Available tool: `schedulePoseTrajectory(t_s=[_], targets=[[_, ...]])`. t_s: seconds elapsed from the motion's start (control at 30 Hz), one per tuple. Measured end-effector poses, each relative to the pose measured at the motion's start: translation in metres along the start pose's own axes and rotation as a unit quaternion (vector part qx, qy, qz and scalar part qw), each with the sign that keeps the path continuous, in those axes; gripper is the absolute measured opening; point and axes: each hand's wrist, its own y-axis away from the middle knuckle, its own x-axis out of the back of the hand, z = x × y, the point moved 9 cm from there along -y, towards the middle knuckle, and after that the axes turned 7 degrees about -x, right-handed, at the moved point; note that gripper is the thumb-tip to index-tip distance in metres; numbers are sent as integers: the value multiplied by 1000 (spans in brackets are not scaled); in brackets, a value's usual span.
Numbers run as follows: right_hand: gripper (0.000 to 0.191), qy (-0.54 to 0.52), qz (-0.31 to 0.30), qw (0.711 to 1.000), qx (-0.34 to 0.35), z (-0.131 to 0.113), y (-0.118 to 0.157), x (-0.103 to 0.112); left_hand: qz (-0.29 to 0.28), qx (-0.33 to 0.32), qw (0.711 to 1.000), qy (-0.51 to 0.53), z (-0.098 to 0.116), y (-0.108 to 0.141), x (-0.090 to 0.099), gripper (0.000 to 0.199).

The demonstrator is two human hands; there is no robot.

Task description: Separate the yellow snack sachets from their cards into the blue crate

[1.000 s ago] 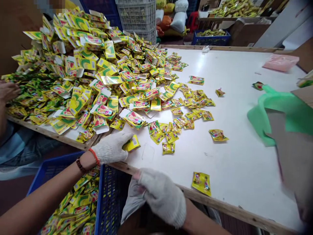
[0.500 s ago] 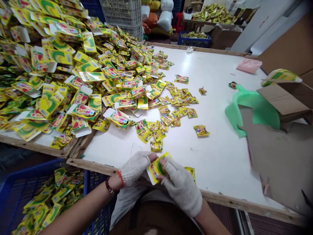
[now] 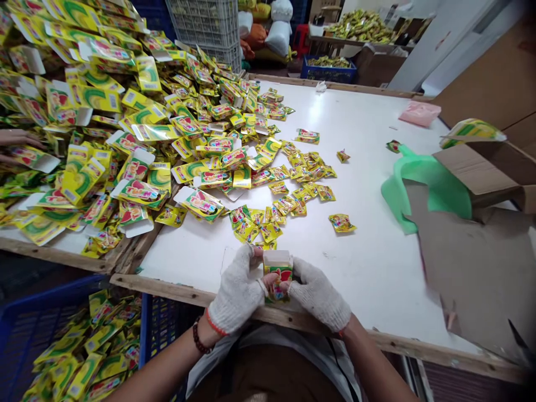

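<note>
Between my two gloved hands, near the table's front edge, a small yellow and green candy box (image 3: 278, 272) is held with its white end flap facing up. My left hand (image 3: 239, 287) grips its left side, the bare thumb pressed on the printed front. From the right, my right hand (image 3: 317, 291) closes on the other side, its thumb also on the front. Just beyond the box lie several small yellow candy packets (image 3: 270, 230). A larger heap of candy boxes and packets (image 3: 138, 131) covers the table's left side.
Blue crate (image 3: 79, 287) with filled boxes stands below at the left. On the right are a green plastic scoop (image 3: 400, 192), a cardboard sheet (image 3: 469, 273) and a pink packet (image 3: 419, 114). Another person's hand (image 3: 20, 146) reaches into the heap at far left.
The box has turned from lying slanted to standing with its white flap end up. Both my hands have shifted to its sides. Another person's hand has come into view at the left.
</note>
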Motion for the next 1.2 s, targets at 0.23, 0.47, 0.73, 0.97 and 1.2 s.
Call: schedulePoseTrajectory(t_s=[0.23,0.47,0.73,0.97,1.2], targets=[[35,-121,123,983,-68,34,17,5,-34,16,995,94,-26,-1,-8,32],[19,-45,116,991,-39,23,18,13,-129,-83,977,-147,4,-10,-12,13],[29,-37,110,993,-34,6,6,20,-158,-20,985,-61,6,-17,-15,27],[30,46,94,994,-26,-5,9,20,-228,-72,947,-213,28,-25,-22,23],[23,97,72,991,55,-19,11,22,-294,-77,927,-219,30,-22,-24,20]])
